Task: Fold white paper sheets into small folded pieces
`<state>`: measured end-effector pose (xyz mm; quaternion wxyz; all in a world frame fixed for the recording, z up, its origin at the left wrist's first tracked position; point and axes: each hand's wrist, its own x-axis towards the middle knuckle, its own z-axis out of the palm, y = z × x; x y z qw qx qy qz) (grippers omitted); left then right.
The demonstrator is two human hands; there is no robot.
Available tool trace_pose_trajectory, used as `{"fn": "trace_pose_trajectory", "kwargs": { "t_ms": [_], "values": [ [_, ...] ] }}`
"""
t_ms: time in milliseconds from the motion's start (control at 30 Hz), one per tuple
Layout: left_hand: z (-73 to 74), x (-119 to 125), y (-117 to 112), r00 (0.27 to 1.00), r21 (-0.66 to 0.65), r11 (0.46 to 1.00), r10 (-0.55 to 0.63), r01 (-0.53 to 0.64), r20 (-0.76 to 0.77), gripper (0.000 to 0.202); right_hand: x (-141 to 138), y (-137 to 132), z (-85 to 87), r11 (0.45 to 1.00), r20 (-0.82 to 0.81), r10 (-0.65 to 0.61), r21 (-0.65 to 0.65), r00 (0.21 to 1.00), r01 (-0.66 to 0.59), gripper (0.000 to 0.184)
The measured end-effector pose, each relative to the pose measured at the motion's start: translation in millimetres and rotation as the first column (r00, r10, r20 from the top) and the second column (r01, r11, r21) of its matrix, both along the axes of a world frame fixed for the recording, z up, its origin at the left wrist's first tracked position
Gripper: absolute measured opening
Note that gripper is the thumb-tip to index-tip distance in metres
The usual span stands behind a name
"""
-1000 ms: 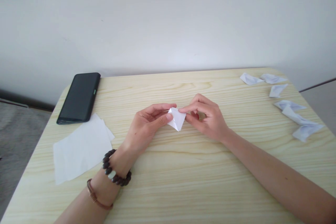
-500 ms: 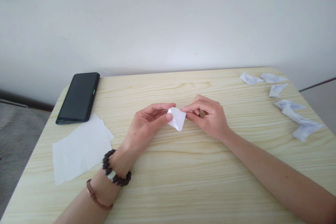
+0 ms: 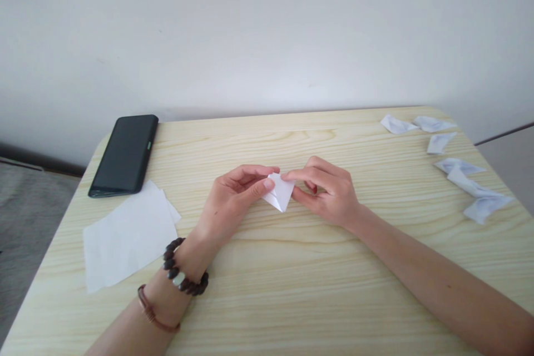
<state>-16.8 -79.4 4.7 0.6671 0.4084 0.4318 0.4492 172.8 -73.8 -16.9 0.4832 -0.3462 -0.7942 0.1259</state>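
Note:
A small folded piece of white paper [image 3: 283, 193], roughly diamond-shaped with a point towards me, is held between my hands over the middle of the table. My left hand [image 3: 236, 194] is closed on its left side, thumb on top and fingers behind. At the right edge, my right hand [image 3: 327, 189] has its index fingertip on the paper's upper face and the thumb by the edge, the other fingers curled. The paper's far side is hidden by my fingers.
Sheets of white paper [image 3: 129, 242] lie on the wood-grain table [image 3: 283, 300] at the left, below a black phone [image 3: 124, 156]. Several folded white paper pieces [image 3: 459, 167] are spread along the right side. A pale wall [image 3: 267, 33] stands behind the table.
My right index finger has moved left onto the paper's upper face, and the right thumb has shifted slightly down. The paper has turned a little, its lower point moving left. My left hand stays nearly still.

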Motion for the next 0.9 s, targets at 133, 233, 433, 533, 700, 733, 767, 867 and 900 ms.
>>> {"fn": "trace_pose_trajectory", "kwargs": {
  "t_ms": [133, 233, 433, 533, 700, 733, 767, 867, 900],
  "values": [
    [0.8, 0.1, -0.5, 1.0, -0.016, 1.0, -0.005, 0.006, 0.016, 0.012, 1.0, 0.9, -0.5, 0.999, -0.025, 0.042, -0.009, 0.999, -0.042, 0.013],
    [1.0, -0.6, -0.1, 1.0, -0.021, 1.0, -0.015, 0.016, 0.008, 0.011, 1.6, 1.0, -0.8, 0.997, -0.038, 0.076, -0.006, 0.996, -0.076, 0.013],
    [-0.8, -0.8, 0.1, 0.999, -0.025, 0.999, -0.034, 0.035, 0.035, 0.011, 2.4, 0.2, 0.0, 0.994, 0.009, 0.093, -0.052, 0.996, -0.093, 0.023],
    [-0.9, -0.4, -0.3, 0.998, -0.021, 0.999, -0.041, 0.041, 0.038, 0.011, 1.9, 0.2, 0.4, 0.994, -0.005, 0.102, -0.036, 0.995, -0.102, 0.023],
    [0.2, -0.4, -0.9, 0.999, -0.024, 0.999, -0.032, 0.032, -0.005, 0.013, 1.0, 1.0, 0.7, 0.993, -0.032, 0.12, 0.003, 0.992, -0.12, 0.023],
    [0.3, -0.4, -1.0, 0.999, -0.025, 0.999, -0.031, 0.031, -0.016, 0.013, 0.9, 1.1, 0.5, 0.992, -0.029, 0.128, 0.007, 0.991, -0.128, 0.023],
    [0.3, -0.5, -1.0, 0.999, -0.025, 0.999, -0.031, 0.031, -0.023, 0.013, 0.9, 1.2, 0.3, 0.991, -0.025, 0.132, 0.011, 0.991, -0.132, 0.022],
    [0.2, -0.4, -1.2, 0.999, -0.025, 0.999, -0.037, 0.036, -0.026, 0.012, 1.1, 1.2, -0.6, 0.992, -0.025, 0.126, 0.01, 0.992, -0.126, 0.02],
    [0.2, -0.3, -1.2, 0.999, -0.024, 0.999, -0.04, 0.039, -0.022, 0.012, 1.1, 1.1, -0.9, 0.993, -0.028, 0.121, 0.005, 0.992, -0.121, 0.019]
  ]
}}
